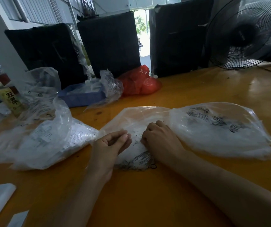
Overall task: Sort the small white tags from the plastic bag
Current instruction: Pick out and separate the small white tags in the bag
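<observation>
Orange-yellow wood forms the table [147, 202] on which everything rests; all positions below are given relative to the central plastic bag [136, 118]. Nearest the viewer, two bare forearms reach toward this bag. A small black ring [153, 166] lies on the wood at the bag's near edge, beside a dark printed patch of film. The left hand [113, 142] sits at the bag's near-left corner, thumb and forefinger curled together as if pinching something small; what lies between them is too small to make out. The right hand [159, 136] rests on the bag's middle, fingers curled down onto the film, and appears to gather or grip it. The small white tags [138, 140] show only as pale, print-speckled shapes between the hands; whether they lie inside or on top of the film cannot be told. A crumpled clear bag [46, 141] holding printed papers lies left of the central bag, and a puffed clear bag [221, 128] touches its right side. Beyond it stand a blue tray [82, 97], a red bag [139, 82], three black boxes [108, 43] and, far right, a fan [249, 33].

Likely hazards: the slippery film could slide under the right hand and spill tags across the wood; loose tags are light, so a draught from the fan, if running, could scatter them; neighbouring bags sit close enough for sorted and unsorted pieces to mix.
</observation>
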`<state>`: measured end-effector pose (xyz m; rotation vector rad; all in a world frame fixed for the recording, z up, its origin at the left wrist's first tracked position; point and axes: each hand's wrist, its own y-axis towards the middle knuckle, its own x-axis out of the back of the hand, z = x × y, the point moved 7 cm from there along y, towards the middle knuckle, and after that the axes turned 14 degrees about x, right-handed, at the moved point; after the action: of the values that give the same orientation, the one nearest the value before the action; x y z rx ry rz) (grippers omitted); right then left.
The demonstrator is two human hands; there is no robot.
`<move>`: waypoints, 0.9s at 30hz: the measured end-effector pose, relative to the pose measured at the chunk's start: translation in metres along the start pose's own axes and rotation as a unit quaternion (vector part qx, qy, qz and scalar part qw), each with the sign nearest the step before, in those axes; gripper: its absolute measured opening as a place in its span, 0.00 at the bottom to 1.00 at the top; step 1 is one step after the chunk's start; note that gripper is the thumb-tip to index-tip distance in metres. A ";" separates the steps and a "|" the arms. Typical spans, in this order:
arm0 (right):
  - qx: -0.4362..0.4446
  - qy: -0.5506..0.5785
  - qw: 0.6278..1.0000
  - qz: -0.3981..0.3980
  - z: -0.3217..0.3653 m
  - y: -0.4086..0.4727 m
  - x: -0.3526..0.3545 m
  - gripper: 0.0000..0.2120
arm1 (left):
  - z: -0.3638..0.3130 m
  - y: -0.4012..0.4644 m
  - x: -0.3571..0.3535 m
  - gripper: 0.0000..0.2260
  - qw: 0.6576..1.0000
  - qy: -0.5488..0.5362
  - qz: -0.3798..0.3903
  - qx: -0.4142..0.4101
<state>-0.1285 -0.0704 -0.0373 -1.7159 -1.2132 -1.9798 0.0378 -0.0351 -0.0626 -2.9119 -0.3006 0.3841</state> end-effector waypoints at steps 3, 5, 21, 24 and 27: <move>-0.002 0.037 0.997 -0.063 0.001 0.000 0.011 0.14 | 0.001 0.000 0.001 0.09 1.000 0.016 -0.007 0.002; -0.020 0.070 0.991 -0.109 -0.003 -0.003 0.023 0.11 | 0.000 -0.001 0.002 0.07 1.000 0.012 -0.011 0.005; -0.172 0.383 0.869 -0.262 -0.037 -0.024 0.032 0.04 | -0.008 -0.004 -0.002 0.17 0.996 -0.085 0.018 0.020; -0.147 0.373 0.882 -0.247 -0.033 -0.022 0.033 0.07 | -0.009 -0.006 -0.003 0.16 0.998 -0.055 0.022 0.013; -0.111 0.334 0.914 -0.202 -0.024 -0.017 0.034 0.13 | -0.009 -0.009 -0.005 0.13 1.000 -0.019 0.023 0.010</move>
<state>-0.1652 -0.0661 -0.0124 -0.7352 -1.1629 -2.7080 0.0338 -0.0293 -0.0506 -2.8993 -0.2344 0.4463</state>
